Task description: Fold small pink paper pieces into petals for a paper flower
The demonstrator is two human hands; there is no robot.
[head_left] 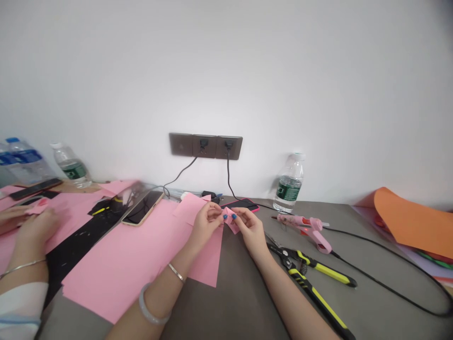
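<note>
Between my two hands is a small folded piece of pink paper (230, 220), held above the grey table. My left hand (208, 221) pinches its left side between thumb and fingers. On the other side my right hand (250, 226) grips it in the same way, the two thumbs almost touching. Large pink sheets (141, 255) lie under and left of my left forearm. A smaller pink sheet (189, 208) rests on them. Just behind my hands lies a phone with a pink edge (244, 204), partly covered by them.
At right lie a pink glue gun (307, 226) with a black cord, yellow-and-black pliers (314, 278) and orange paper (414, 222). A water bottle (288, 184) stands by the wall. Another phone (144, 208) lies left. A co-worker's hands (35, 222) hold pink paper at far left.
</note>
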